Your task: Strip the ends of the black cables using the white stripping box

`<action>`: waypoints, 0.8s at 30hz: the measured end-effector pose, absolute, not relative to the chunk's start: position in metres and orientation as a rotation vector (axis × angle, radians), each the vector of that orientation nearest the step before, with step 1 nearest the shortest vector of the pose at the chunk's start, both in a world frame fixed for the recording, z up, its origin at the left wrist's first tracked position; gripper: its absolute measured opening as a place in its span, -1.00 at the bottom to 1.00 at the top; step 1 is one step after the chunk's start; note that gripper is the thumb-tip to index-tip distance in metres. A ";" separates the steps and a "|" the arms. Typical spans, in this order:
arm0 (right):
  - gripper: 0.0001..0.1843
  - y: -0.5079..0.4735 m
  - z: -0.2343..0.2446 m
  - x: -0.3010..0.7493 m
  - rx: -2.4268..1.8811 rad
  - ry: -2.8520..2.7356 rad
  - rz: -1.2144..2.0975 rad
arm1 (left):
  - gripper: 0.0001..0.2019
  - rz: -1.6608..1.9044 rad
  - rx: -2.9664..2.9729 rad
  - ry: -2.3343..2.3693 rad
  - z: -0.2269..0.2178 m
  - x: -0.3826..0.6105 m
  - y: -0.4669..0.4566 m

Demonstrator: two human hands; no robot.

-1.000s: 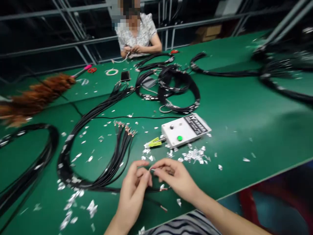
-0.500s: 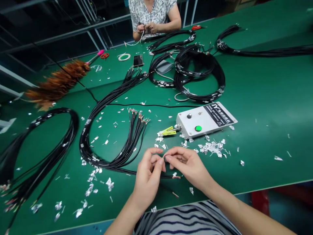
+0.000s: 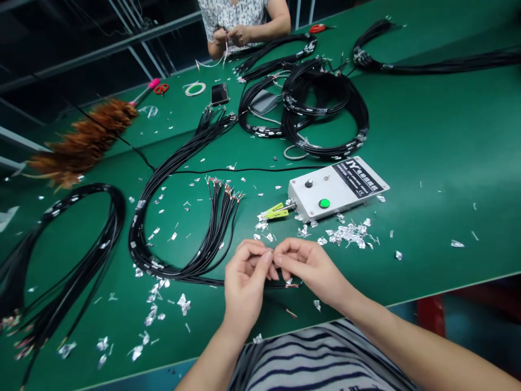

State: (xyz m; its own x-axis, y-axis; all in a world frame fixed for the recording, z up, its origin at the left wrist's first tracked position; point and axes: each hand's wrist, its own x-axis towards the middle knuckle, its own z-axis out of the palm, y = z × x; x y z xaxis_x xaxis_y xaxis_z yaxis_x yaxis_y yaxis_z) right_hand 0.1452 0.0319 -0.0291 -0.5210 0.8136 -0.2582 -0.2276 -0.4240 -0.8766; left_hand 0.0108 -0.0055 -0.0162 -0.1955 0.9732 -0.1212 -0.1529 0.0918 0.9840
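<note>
Little has shifted since half a second ago: both hands keep their place near the tabletop's [image 3: 427, 163] front edge, fingertips drawn closer. Left hand [image 3: 244, 279] and right hand [image 3: 311, 266] meet thumb to forefinger, pinched together on a thin wire end [image 3: 273, 259] that the fingers mostly hide. A black cable [image 3: 285, 284] lies on the green surface just beneath them and runs left into a looped cable bundle [image 3: 191, 255]. Foil scraps [image 3: 350, 233] lie just beyond the right hand, before a white control box [image 3: 337, 187] with a yellow clip [image 3: 274, 212]. Farther off lie coiled cables [image 3: 325, 108], a feather duster [image 3: 81, 141] and a co-worker's hands [image 3: 230, 37].
</note>
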 end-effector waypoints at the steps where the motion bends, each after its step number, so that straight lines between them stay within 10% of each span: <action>1: -0.61 0.032 -0.029 0.145 -0.892 -1.079 2.000 | -0.84 1.339 0.890 1.276 -0.017 0.010 -0.006; 24: -0.70 0.036 -0.029 0.146 -0.884 -1.079 1.949 | -0.84 1.254 0.939 1.377 -0.018 0.011 -0.003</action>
State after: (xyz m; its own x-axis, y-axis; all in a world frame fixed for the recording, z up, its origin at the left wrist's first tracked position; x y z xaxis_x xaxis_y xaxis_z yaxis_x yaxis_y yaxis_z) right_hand 0.1459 0.0361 -0.0293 -0.4988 0.8396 -0.2152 -0.2632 -0.3833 -0.8853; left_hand 0.0106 -0.0031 -0.0180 -0.1897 0.9669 -0.1704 -0.0794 0.1579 0.9843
